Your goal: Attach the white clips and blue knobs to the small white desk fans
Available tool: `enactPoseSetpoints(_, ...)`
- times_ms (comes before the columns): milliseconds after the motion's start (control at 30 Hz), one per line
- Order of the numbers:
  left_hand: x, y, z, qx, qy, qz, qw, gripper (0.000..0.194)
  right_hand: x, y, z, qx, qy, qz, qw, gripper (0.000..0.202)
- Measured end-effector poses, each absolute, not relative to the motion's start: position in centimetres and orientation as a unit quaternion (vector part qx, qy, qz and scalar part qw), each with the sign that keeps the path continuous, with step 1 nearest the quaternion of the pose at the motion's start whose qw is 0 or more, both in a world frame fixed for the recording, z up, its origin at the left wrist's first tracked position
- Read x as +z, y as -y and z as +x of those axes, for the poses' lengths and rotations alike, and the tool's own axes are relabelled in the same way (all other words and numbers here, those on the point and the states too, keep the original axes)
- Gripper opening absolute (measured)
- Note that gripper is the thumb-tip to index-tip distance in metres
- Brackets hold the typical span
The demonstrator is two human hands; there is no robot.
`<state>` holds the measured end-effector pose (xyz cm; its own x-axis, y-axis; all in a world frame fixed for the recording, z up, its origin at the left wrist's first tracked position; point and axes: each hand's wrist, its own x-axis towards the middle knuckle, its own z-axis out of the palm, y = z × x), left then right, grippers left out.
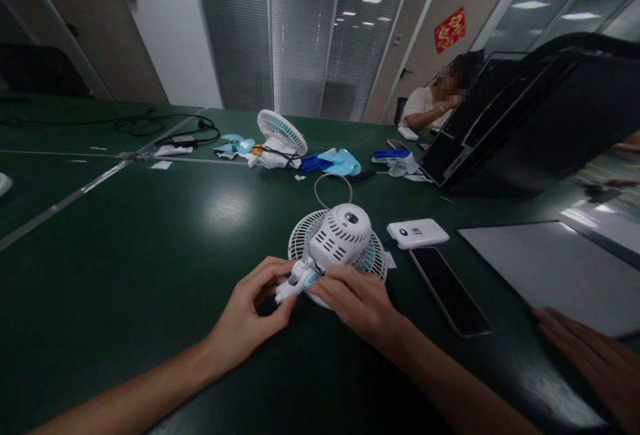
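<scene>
A small white fan [340, 238] lies face down on the green table, its rounded motor housing with vent slots turned up and its slatted grille beneath. At its near left side a white jointed neck piece [289, 286] sticks out toward me. My left hand [260, 302] pinches this piece between thumb and fingers. My right hand [355, 295] rests against the near side of the fan, its thumb and fingertips closed on a light blue knob [311, 278] at the joint. The fingers hide part of the knob and the grille.
Right of the fan lie a white power bank [418, 232], a dark phone [449, 292] and a pale board [560, 268], with another person's hand [590, 348] at its edge. Behind are a second fan [280, 138], blue fan blades [343, 162] and a big black case [530, 115].
</scene>
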<state>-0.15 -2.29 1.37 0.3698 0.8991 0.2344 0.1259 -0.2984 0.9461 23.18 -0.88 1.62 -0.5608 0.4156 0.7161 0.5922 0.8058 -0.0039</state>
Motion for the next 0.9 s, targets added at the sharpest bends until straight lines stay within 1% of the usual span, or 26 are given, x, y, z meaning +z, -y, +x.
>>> enactPoseSetpoints(100, 1.4, 2.3, 0.0, 0.421, -0.373, 0.684, 0.464, 0.032, 2.0, 1.0, 22.8, -0.131, 0.869, -0.294, 0.376, 0.005)
enactPoseSetpoints(267, 1.4, 2.3, 0.0, 0.426, -0.371, 0.679, 0.469, 0.032, 2.3, 0.9, 22.8, -0.136, 0.859, -0.295, 0.396, 0.006)
enactPoseSetpoints(333, 1.3, 2.2, -0.1, 0.428, -0.369, 0.675, 0.474, 0.032, 2.2, 0.8, 23.2, -0.13, 0.869, -0.272, 0.392, 0.01)
enactPoseSetpoints(433, 1.2, 2.1, -0.1, 0.427, -0.365, 0.67, 0.484, 0.03, 2.1, 0.8, 24.0, -0.117, 0.883, -0.253, 0.377, 0.021)
enactPoseSetpoints(533, 1.2, 2.1, -0.1, 0.425, -0.365, 0.668, 0.49, 0.031, 2.0, 0.8, 24.5, -0.106, 0.891, -0.255, 0.359, 0.025)
enactPoseSetpoints(633, 1.2, 2.2, -0.1, 0.422, -0.367, 0.675, 0.481, 0.031, 1.7, 0.7, 24.3, -0.118, 0.89, -0.259, 0.355, 0.021)
enactPoseSetpoints(800, 1.2, 2.3, -0.1, 0.422, -0.37, 0.683, 0.468, 0.03, 1.7, 0.9, 23.2, -0.147, 0.877, -0.281, 0.361, 0.007)
enactPoseSetpoints(900, 1.1, 2.2, -0.1, 0.425, -0.372, 0.679, 0.469, 0.031, 1.9, 0.9, 23.3, -0.14, 0.879, -0.273, 0.365, 0.008)
